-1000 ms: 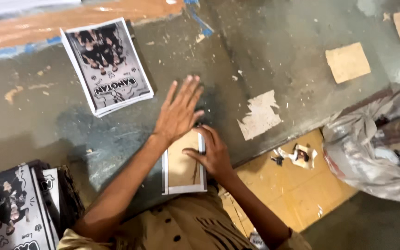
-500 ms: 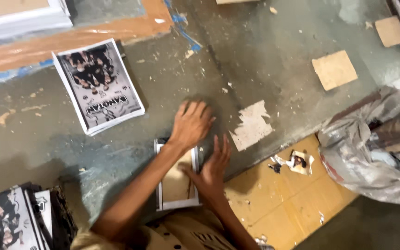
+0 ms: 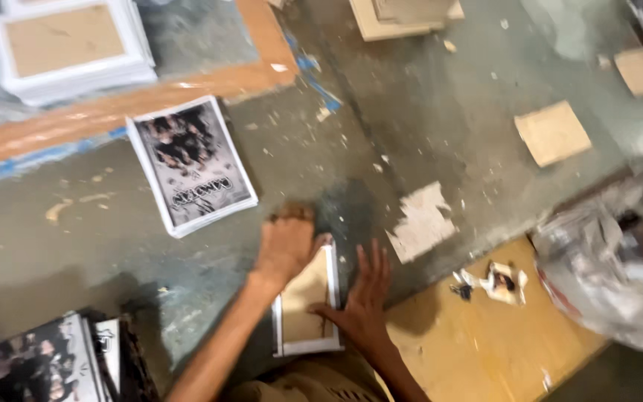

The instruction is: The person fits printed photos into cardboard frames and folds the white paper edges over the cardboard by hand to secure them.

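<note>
Hands meet on a small white-framed picture frame with a brown cardboard back (image 3: 305,304), lying face down on the grey, scuffed floor at the near centre. Left hand (image 3: 286,242) sits curled on the frame's far edge, fingers bent together over the rim. Right hand (image 3: 362,298) lies along the frame's right edge, fingers spread and pointing far — thumb touching the white border. A stack of dark printed posters (image 3: 191,164) lies well apart to the far left, with bare floor between. Farther left sits a stack of white frames (image 3: 68,48). To the right, past a yellow board (image 3: 478,342), a crumpled grey plastic bag (image 3: 612,268) bounds the space
</note>
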